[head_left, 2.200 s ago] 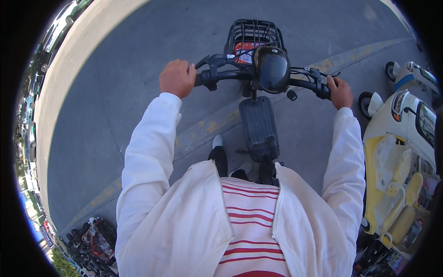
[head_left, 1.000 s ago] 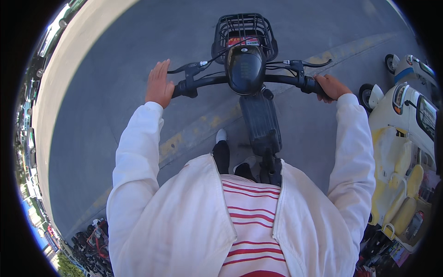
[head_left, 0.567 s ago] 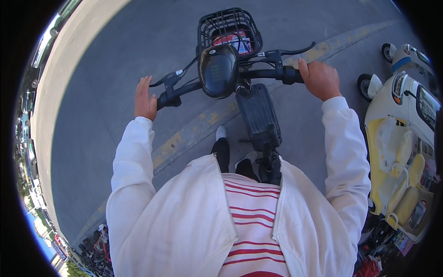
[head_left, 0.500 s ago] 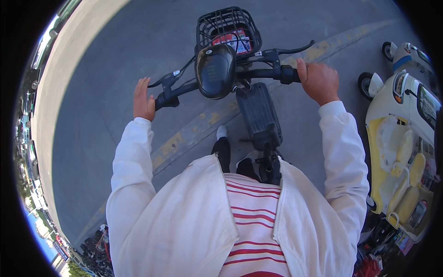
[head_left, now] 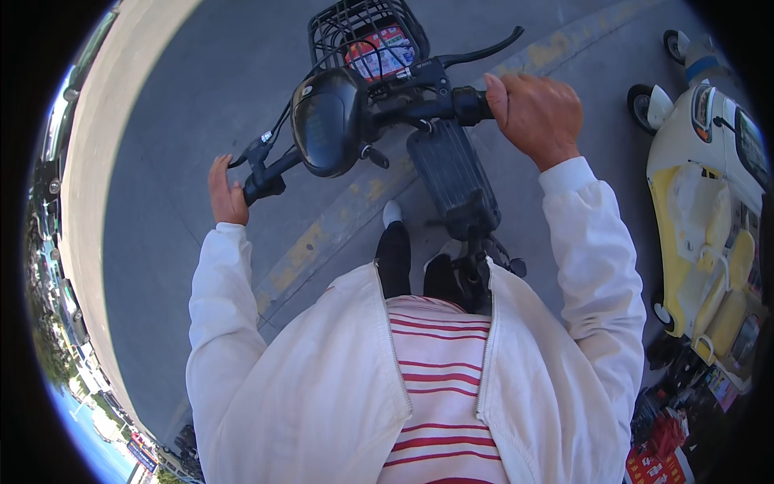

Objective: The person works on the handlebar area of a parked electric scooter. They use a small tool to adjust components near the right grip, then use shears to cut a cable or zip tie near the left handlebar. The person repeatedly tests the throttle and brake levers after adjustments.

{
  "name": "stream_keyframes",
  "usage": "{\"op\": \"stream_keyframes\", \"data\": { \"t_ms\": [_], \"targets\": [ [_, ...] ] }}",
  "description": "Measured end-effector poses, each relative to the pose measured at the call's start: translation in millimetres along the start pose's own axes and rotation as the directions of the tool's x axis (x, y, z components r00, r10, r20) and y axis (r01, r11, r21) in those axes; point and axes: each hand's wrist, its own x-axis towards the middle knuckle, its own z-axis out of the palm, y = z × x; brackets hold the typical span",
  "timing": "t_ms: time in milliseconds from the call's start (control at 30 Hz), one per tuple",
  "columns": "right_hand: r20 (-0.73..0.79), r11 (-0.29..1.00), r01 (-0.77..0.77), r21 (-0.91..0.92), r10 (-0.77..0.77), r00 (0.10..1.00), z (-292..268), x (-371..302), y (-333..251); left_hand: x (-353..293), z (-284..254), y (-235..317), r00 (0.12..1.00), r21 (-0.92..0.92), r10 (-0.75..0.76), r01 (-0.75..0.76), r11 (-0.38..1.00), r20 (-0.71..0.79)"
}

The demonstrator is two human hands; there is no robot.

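A black electric bike stands in front of me, its handlebar [head_left: 395, 115] turned to the left. My right hand [head_left: 538, 119] wraps around the right handlebar grip, thumb lying along the near end. Over the outer end of the left grip [head_left: 260, 187] is my left hand [head_left: 228, 194], its fingers reaching forward to the left brake lever [head_left: 242, 158]. The right brake lever [head_left: 488, 50] sticks out ahead of my right hand, untouched. Between the grips sits a dark rounded display housing [head_left: 329, 121]. Ahead of it, a black wire basket [head_left: 322, 36] holds red and white printed papers [head_left: 379, 52].
A ribbed black deck or battery case [head_left: 451, 173] lies behind the handlebar, near my feet. A worn yellow line [head_left: 302, 254] crosses the grey pavement. To the right stands a cream and yellow three-wheeler [head_left: 685, 210], with another small vehicle beyond. Parked cars line the far left.
The handlebar, with display and basket, has swung to the left. My right hand has gone forward and left with its grip; my left hand has moved slightly left and back.
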Motion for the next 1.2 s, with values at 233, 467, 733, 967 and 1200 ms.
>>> {"op": "stream_keyframes", "data": {
  "t_ms": [233, 467, 733, 967, 1200],
  "targets": [
    [0.179, 0.998, -0.066, 0.023, 0.061, 0.982, 7, -2, -5, -3, 13, -23, 1.000, 0.018, 0.013, -0.013, 1.000, 0.018],
    [0.518, 0.988, -0.129, 0.086, 0.067, 0.853, -23, 19, -9, -3, 19, -36, 0.999, 0.015, 0.027, -0.027, 1.000, 0.022],
    [0.676, 0.944, -0.180, 0.276, -0.057, 0.735, -20, 40, 3, -12, 23, -59, 1.000, 0.104, -0.015, 0.016, 0.994, -0.008],
    [0.668, 0.954, -0.186, 0.234, -0.019, 0.744, -7, 42, -2, -14, 23, -56, 1.000, 0.175, 0.021, -0.017, 0.984, -0.020],
    [0.607, 0.947, -0.054, 0.317, -0.159, 0.779, -11, 45, 1, -21, 27, -57, 0.996, 0.104, -0.060, 0.066, 0.992, -0.063]
  ]
}}
